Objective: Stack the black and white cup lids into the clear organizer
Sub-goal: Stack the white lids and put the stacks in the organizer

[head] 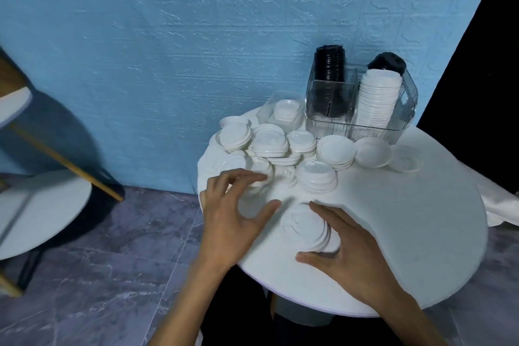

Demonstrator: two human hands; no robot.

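A short stack of white lids [310,229] lies at the near edge of the round white table [407,233]. The right hand [351,250] curls round it, thumb on the near side and fingers on the far right side. The left hand [236,216] hovers just left of it, fingers spread and holding nothing. More loose lids [269,143] lie heaped farther back. At the far right, the clear organizer [362,104] holds black and white stacks.
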